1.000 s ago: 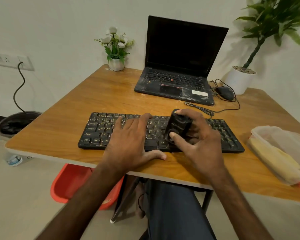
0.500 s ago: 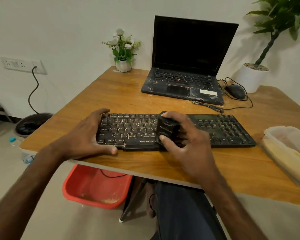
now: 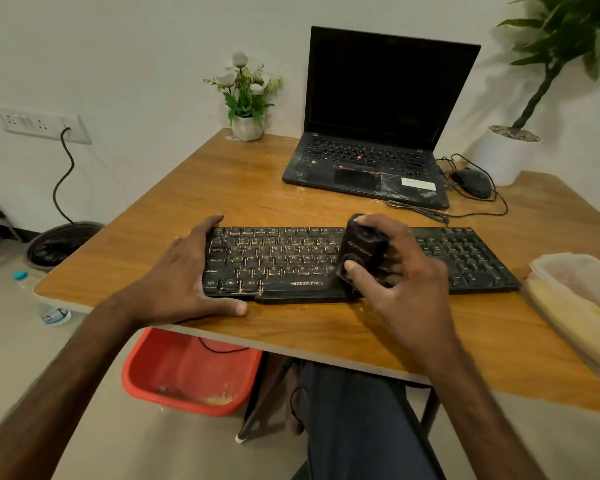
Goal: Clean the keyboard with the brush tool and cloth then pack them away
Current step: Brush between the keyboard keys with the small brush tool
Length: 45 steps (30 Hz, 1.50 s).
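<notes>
A black keyboard (image 3: pixel 284 261) with dusty, yellow-lettered keys lies across the wooden table (image 3: pixel 257 188) near its front edge. My left hand (image 3: pixel 184 275) grips the keyboard's left end, thumb along the front edge and fingers over the back. My right hand (image 3: pixel 402 271) holds a black block-shaped brush tool (image 3: pixel 359 252) upright on the keys at the keyboard's middle. The brush bristles are hidden under the tool. A clear plastic box (image 3: pixel 582 306) with a yellow cloth inside sits at the right edge.
An open black laptop (image 3: pixel 374 157) stands behind the keyboard, with a mouse (image 3: pixel 473 183) and cables to its right. A small flower pot (image 3: pixel 246 126) and a large white plant pot (image 3: pixel 506 154) stand at the back. A red tub (image 3: pixel 187 372) sits on the floor under the table.
My left hand slid from the middle of the keys to the keyboard's left end and took hold of it. The brush tool moved slightly left along the keys in my right hand.
</notes>
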Available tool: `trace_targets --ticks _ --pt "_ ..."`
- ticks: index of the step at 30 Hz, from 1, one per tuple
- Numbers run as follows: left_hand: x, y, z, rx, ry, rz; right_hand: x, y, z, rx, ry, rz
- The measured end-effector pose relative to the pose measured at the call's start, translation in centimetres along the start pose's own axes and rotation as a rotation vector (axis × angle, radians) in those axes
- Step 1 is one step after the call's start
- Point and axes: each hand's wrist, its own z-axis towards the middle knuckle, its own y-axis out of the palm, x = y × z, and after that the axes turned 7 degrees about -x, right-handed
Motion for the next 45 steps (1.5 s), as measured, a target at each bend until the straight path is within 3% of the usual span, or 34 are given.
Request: trace_targets --ticks 2,8,13,17,23,27,32,36,40,45 --pt "0.2 0.0 0.1 -0.003 0.0 -0.014 0.3 -0.8 0.2 0.042 0.032 -0.004" --pt "1.8 0.8 -0.7 0.046 -0.004 -0.051 -1.6 1.7 -0.8 -0.043 -0.004 0.115" --pt "2.6 1.9 -0.9 0.058 -0.019 -0.006 -0.6 0.9 0.5 0.169 0.227 0.607" --pt "2.7 2.3 -0.6 0.068 -0.032 0.028 -0.6 0.4 0.3 0.209 0.264 0.725" --pt "3.0 2.3 -0.8 0.058 -0.041 0.041 -1.4 0.8 -0.7 0.204 0.121 0.546" --pt "2.7 2.4 -0.7 0.068 -0.039 0.065 -3.1 2.4 -1.1 0.092 0.067 0.304" --pt "2.9 2.4 -0.8 0.082 -0.032 0.058 -4.3 5.6 -1.5 -0.043 -0.172 -0.103" --pt "2.9 2.0 -0.9 0.071 -0.024 0.011 -2.0 2.4 -2.4 0.079 -0.116 -0.309" --pt "2.7 2.1 -0.9 0.066 -0.021 0.03 -1.2 0.6 -2.6 0.15 -0.057 -0.307" --pt "2.8 2.3 -1.0 0.081 -0.012 0.051 -4.4 6.0 -2.3 -0.021 -0.202 -0.15"
